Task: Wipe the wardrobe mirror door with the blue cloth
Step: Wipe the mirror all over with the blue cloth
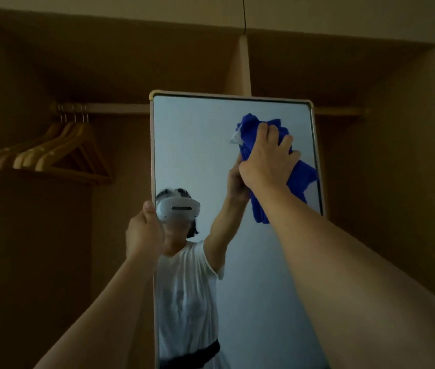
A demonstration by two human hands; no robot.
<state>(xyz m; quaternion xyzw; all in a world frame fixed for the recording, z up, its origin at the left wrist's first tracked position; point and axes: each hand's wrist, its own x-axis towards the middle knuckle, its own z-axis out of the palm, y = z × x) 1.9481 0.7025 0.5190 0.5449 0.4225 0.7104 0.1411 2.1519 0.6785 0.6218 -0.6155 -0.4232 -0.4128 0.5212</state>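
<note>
**Cloth at the upper right corner of the mirror door, unwiped glass below and to the left**

Wardrobe interior in brown board forms the background, with a hanging rail (120, 108) and a cluster of wooden hangers (48, 153) at the left and a vertical divider (243, 65) above. Standing in front of it is the wardrobe mirror door (197, 145), tall and narrow, its long axis vertical. The right hand (267, 158) holds the blue cloth (300, 173) against the glass near the upper right corner of the door; its fingers (264, 131) are curled over the bunched fabric, gripping it, and a loose tail of cloth hangs below the wrist along the right edge. The left hand (144, 230) grips the left edge of the door about halfway down the visible frame, thumb (149, 207) on the front face, apparently steadying the panel. Judged from this position, most of the glass lies below and to the left of the cloth, so the coming stroke would run leftward along the top edge or downward along the long axis. Only the right hand is placed to make it. Whether any part of the glass is already clean cannot be told.
</note>
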